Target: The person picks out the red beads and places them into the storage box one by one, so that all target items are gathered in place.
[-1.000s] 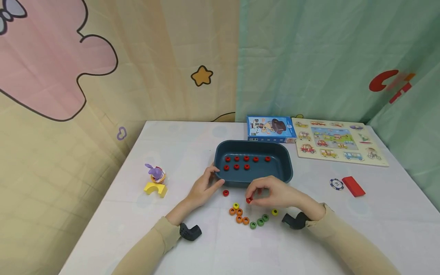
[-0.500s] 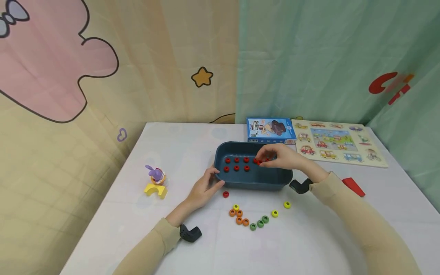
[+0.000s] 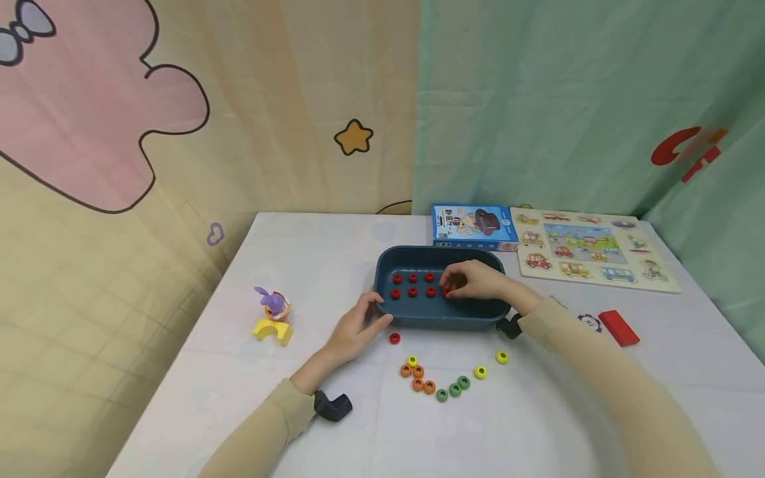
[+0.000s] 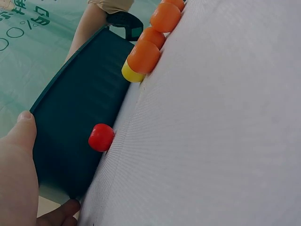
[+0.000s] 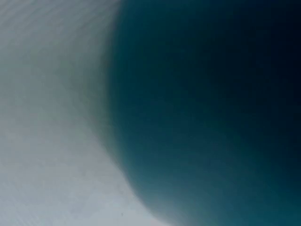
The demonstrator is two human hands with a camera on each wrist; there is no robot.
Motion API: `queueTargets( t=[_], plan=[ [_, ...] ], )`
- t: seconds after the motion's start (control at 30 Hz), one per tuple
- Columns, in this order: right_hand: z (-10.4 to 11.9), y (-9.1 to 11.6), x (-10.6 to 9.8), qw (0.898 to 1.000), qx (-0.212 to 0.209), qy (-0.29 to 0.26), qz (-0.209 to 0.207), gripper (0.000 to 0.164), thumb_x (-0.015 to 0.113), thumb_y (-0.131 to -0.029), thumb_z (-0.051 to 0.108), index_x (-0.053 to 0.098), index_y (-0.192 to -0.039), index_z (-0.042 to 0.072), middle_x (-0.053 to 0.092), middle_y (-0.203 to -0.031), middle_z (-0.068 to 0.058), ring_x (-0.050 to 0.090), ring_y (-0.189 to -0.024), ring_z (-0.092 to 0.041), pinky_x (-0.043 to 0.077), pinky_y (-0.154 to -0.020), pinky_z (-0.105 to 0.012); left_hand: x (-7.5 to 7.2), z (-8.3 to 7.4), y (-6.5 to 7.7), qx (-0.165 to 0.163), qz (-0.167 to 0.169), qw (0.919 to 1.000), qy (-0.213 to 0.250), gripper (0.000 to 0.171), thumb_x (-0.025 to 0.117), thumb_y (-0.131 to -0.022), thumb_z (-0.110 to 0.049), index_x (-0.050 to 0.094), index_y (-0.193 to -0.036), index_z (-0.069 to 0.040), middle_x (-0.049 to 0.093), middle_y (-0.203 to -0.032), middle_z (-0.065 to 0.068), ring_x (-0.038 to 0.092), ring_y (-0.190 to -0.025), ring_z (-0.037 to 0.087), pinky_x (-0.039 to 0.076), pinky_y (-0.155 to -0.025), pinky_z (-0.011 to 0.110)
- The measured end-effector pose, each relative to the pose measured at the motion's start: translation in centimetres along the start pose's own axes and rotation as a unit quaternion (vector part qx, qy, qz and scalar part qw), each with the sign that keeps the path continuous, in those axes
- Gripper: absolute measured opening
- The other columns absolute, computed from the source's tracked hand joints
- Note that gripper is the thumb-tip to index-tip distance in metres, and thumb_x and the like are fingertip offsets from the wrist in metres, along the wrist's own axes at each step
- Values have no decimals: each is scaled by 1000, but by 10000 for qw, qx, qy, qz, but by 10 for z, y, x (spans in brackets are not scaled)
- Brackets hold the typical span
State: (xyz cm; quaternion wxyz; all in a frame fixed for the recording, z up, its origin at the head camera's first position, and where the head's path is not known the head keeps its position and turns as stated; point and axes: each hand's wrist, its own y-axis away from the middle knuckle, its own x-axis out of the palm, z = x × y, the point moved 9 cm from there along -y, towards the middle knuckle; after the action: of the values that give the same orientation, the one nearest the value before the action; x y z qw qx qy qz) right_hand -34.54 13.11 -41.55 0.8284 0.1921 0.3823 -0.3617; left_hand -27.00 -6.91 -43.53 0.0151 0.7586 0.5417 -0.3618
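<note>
A dark blue-green tray [image 3: 442, 322] stands mid-table, with several red beads [image 3: 413, 278] in two rows on its floor. My left hand [image 3: 352, 332] holds the tray's near left corner, thumb at the front wall and fingers at the left side. Inside the tray, my right hand [image 3: 475, 280] pinches a red bead [image 3: 446, 292] low at the right end of the nearer row. Its fingers partly cover that bead, and any beads behind the hand are hidden. A single red bead [image 4: 101, 137] lies outside against the tray's front. The right wrist view is blurred, with only the tray wall recognisable.
In front of the tray lie orange beads [image 3: 418, 384], green beads [image 3: 455, 390] and yellow beads [image 3: 481, 372]. A blue box [image 3: 475, 227] and a vehicle puzzle board [image 3: 597, 252] sit behind. A red block [image 3: 619, 328] and a poker chip [image 3: 590, 322] are right; a yellow arch block [image 3: 272, 330] and purple-topped toy [image 3: 275, 304] left.
My right hand has carried a red bead from the table in front into the tray, then shifted slightly left and nearer within it. The left hand stays at the tray corner.
</note>
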Motion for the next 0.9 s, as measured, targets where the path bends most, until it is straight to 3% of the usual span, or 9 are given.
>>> queueTargets(
  t=[0.37,0.6,0.77,0.9],
  plan=[
    [-4,-2,-2,9996,86,125,-230,23,67,-79,11,61,-101,9,62,-90,1,57,-78,-11,48,-70,-28,0,-2,0,97,11,10000,13,34,54,-89,-31,36,-115,-20,23,-144,13,38,-121,19,36,-95,38],
    [0,15,-22,9960,17,-485,-755,27,65,-82,15,59,-107,7,63,-100,-6,58,-84,-14,49,-73,-29,2,-1,0,-5,-35,10000,11,35,57,-88,-26,38,-116,-17,24,-144,11,40,-120,17,36,-95,37],
    [20,35,-41,9881,-230,-1064,-1090,31,64,-83,22,59,-108,5,61,-103,-9,59,-86,-17,50,-72,-30,1,-1,0,6,-153,9998,101,37,59,-87,-15,40,-117,-8,25,-142,17,44,-116,25,37,-94,43],
    [52,48,-38,9832,-456,-1446,-1020,26,63,-84,18,59,-107,7,61,-102,-11,59,-87,-15,50,-73,-30,1,1,0,16,-157,9998,145,38,59,-86,-14,39,-118,-8,24,-142,18,44,-116,26,36,-94,44]
  ],
)
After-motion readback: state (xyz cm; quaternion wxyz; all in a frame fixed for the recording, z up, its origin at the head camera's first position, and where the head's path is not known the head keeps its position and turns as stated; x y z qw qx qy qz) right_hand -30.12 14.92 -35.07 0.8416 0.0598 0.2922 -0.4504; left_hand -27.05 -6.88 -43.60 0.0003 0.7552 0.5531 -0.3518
